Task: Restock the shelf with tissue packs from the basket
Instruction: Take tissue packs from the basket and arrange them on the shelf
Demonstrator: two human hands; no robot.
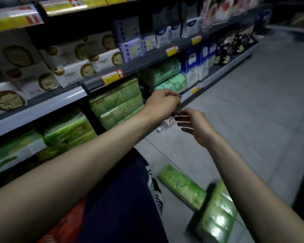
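My left hand [162, 100] reaches toward the bottom shelf, fingers curled, beside a stack of green tissue packs [116, 102]. Whether it holds anything is unclear. My right hand [193, 124] hovers just right of it with fingers spread and nothing in it. Two green tissue packs lie on the floor: one flat [182, 185], another [218, 213] overlapping its right end. A red basket [67, 227] shows at the bottom left, mostly hidden behind my leg and left arm.
More green packs [67, 132] fill the bottom shelf at left. White packs [72, 62] sit on the shelf above, mint rolls [168, 76] and blue packs [195, 65] further right. A plastic bottle [165, 123] lies on the grey floor by the shelf base.
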